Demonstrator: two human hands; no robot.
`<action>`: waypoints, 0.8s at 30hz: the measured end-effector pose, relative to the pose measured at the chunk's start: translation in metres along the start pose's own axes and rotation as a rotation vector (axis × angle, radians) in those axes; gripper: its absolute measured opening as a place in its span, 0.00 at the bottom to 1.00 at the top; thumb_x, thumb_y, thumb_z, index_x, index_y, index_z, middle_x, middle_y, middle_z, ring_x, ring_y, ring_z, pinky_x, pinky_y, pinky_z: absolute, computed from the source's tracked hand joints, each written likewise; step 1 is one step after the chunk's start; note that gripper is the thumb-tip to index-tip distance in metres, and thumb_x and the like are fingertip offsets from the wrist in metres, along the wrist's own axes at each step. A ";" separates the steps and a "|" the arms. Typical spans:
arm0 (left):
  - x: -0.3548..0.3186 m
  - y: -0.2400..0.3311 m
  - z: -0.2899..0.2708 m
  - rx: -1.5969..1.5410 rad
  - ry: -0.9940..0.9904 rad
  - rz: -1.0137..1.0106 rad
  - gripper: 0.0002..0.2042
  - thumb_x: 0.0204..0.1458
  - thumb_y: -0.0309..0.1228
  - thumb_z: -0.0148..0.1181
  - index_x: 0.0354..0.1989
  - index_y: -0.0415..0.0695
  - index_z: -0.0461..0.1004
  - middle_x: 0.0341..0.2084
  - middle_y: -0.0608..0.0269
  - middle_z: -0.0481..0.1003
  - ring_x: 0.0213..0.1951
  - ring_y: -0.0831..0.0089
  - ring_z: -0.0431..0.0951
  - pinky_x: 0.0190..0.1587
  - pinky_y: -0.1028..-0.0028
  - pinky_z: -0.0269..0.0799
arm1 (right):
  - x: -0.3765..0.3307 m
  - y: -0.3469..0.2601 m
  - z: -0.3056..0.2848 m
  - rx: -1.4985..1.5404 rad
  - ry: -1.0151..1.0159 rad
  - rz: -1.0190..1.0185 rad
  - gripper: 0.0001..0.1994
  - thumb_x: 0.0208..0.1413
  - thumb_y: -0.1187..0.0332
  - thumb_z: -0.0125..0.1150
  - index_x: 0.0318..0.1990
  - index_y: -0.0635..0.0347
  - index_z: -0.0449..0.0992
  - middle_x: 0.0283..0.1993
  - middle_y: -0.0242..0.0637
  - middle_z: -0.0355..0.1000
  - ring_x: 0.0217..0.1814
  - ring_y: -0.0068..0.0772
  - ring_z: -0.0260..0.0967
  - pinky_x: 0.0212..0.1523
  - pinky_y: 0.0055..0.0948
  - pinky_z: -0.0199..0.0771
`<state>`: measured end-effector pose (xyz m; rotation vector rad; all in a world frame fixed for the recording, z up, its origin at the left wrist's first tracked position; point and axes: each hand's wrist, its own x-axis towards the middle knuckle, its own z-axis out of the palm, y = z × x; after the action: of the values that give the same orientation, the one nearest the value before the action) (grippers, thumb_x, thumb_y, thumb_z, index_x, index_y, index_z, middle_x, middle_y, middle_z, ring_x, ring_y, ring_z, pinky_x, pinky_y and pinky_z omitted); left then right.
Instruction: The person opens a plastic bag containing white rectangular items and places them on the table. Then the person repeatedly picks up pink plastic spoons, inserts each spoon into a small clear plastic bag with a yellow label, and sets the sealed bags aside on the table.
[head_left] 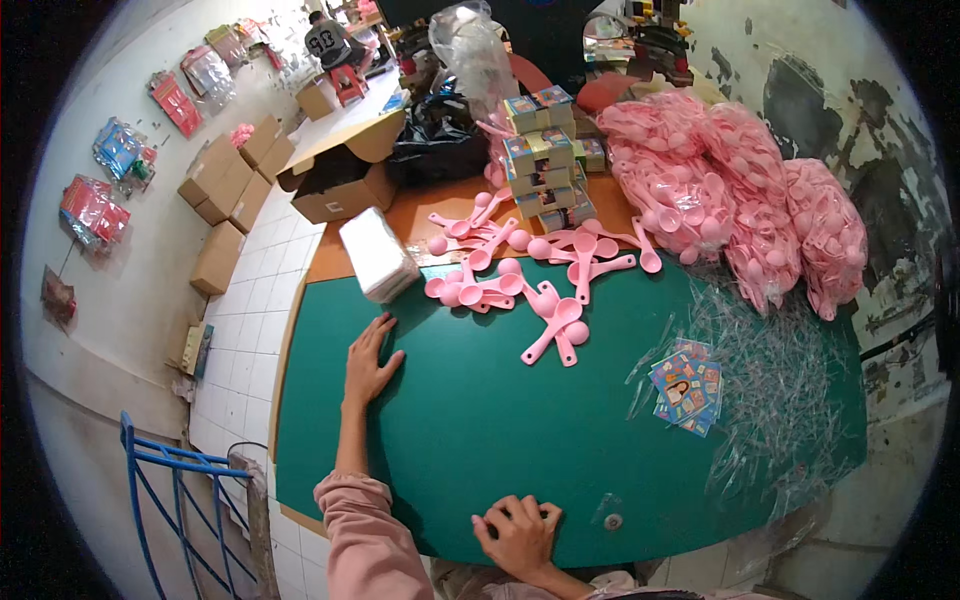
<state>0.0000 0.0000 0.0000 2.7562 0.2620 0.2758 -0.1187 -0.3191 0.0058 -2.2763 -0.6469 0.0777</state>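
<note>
My left hand (370,362) rests on the green tabletop (450,420), fingers stretched out and thumb apart, holding nothing. Its fingertips lie just below a stack of white, thin, flat pieces (378,255), apart from it; their exact kind is unclear. By the near table edge, my right hand (517,537) lies with bent, spread fingers and nothing visible in it. Loose pink plastic scoops (552,330) are heaped across the table's middle, beyond both hands. Several printed blue cards (688,388) lie fanned out to the right.
Clear plastic strips (770,400) spread over the right side. Bags of pink scoops (680,190) pile up behind them. Bundled card stacks (542,165) stand at the back, near an open cardboard box (345,185) and a black bag (440,140). A person (335,45) sits far off.
</note>
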 end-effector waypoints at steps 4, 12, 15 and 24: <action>-0.001 -0.006 0.010 -0.041 0.063 0.046 0.24 0.48 0.44 0.53 0.53 0.47 0.63 0.57 0.61 0.61 0.60 0.60 0.58 0.59 0.63 0.51 | 0.000 0.000 -0.001 -0.019 0.023 -0.016 0.10 0.45 0.59 0.61 0.20 0.51 0.73 0.27 0.26 0.64 0.33 0.29 0.59 0.39 0.39 0.48; 0.085 -0.012 0.026 -0.688 0.432 -0.624 0.33 0.48 0.55 0.50 0.50 0.36 0.62 0.45 0.36 0.68 0.53 0.51 0.64 0.53 0.63 0.60 | -0.004 -0.008 0.006 -0.094 0.060 -0.075 0.10 0.46 0.60 0.60 0.19 0.53 0.72 0.28 0.29 0.63 0.34 0.31 0.59 0.40 0.38 0.50; 0.117 -0.026 0.031 -0.464 0.328 -0.765 0.37 0.41 0.55 0.58 0.51 0.33 0.64 0.46 0.36 0.67 0.53 0.48 0.64 0.55 0.64 0.56 | -0.005 -0.008 0.011 -0.100 0.065 -0.094 0.10 0.47 0.60 0.60 0.20 0.54 0.72 0.28 0.29 0.63 0.34 0.31 0.59 0.40 0.38 0.51; 0.043 -0.007 -0.014 -1.396 0.386 -0.630 0.16 0.47 0.30 0.57 0.45 0.41 0.65 0.38 0.61 0.69 0.37 0.73 0.69 0.35 0.76 0.65 | -0.004 -0.010 0.014 -0.073 0.082 -0.117 0.11 0.46 0.60 0.60 0.20 0.55 0.72 0.28 0.30 0.64 0.35 0.31 0.61 0.40 0.37 0.52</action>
<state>0.0368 0.0207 0.0173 1.1601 0.6804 0.5363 -0.1293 -0.3061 0.0022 -2.2930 -0.7486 -0.0972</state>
